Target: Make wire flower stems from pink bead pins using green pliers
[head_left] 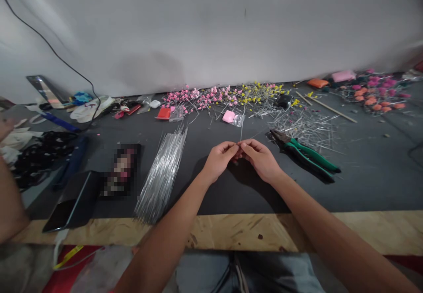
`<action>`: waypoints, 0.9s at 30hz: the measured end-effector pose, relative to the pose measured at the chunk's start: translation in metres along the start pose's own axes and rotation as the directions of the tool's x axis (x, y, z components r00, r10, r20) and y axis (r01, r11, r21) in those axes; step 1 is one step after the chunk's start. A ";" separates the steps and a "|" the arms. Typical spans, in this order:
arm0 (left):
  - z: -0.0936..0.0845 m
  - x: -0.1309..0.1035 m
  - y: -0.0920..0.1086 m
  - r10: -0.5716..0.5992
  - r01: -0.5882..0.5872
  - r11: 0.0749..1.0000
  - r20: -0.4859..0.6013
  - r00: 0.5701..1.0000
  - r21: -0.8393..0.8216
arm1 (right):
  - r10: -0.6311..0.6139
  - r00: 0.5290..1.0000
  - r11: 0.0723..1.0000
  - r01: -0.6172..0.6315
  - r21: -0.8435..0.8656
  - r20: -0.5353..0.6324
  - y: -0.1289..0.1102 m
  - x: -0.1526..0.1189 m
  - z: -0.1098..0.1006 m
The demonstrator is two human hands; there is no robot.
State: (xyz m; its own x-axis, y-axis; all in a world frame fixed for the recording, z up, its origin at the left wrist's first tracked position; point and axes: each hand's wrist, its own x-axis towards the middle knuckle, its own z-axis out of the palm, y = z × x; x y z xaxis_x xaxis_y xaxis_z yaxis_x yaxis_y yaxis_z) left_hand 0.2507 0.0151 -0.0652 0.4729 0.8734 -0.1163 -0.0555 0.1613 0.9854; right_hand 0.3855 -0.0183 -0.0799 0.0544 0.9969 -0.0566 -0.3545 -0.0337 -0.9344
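My left hand (220,158) and my right hand (259,157) meet above the dark table mat, fingertips pinched together. A thin wire (242,127) rises upright from between the fingertips. Both hands are closed around its lower end; anything else small between them is hidden. Left of my hands lies a bundle of straight silvery wires (161,174). Pliers with green handles (307,154) lie to the right. Beyond my hands sits a pink clay packet (229,116) next to clear plastic.
Pink-tipped wires (198,97) and yellow-tipped wires (264,92) line the back. Loose wires (307,125) lie behind the pliers. At left are phones, a blue strap and a person's arm (9,196). The wooden table edge (231,233) runs in front.
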 end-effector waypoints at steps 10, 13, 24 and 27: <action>0.000 0.001 -0.002 -0.066 0.071 0.996 0.082 0.994 -0.061 | 0.011 0.999 1.000 -0.012 0.008 0.053 -0.001 0.000 -0.003; 0.001 0.001 -0.002 -0.103 0.112 0.990 0.101 0.990 -0.090 | 0.006 0.999 1.000 -0.005 -0.019 0.052 0.000 0.001 -0.003; 0.001 0.001 -0.002 -0.117 0.141 0.977 0.151 0.982 -0.162 | -0.012 0.997 1.000 0.014 -0.026 0.074 0.003 0.001 -0.005; 0.001 0.000 -0.002 -0.115 0.142 0.976 0.161 0.980 -0.166 | -0.008 0.996 1.000 0.009 -0.011 0.084 0.001 0.000 -0.004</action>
State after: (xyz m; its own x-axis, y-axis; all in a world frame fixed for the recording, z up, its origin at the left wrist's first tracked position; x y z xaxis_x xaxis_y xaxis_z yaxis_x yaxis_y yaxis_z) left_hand 0.2517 0.0143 -0.0668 0.6118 0.7634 -0.2072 -0.1329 0.3574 0.9244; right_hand 0.3885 -0.0184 -0.0821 -0.0210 0.9996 -0.0194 -0.3436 -0.0254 -0.9388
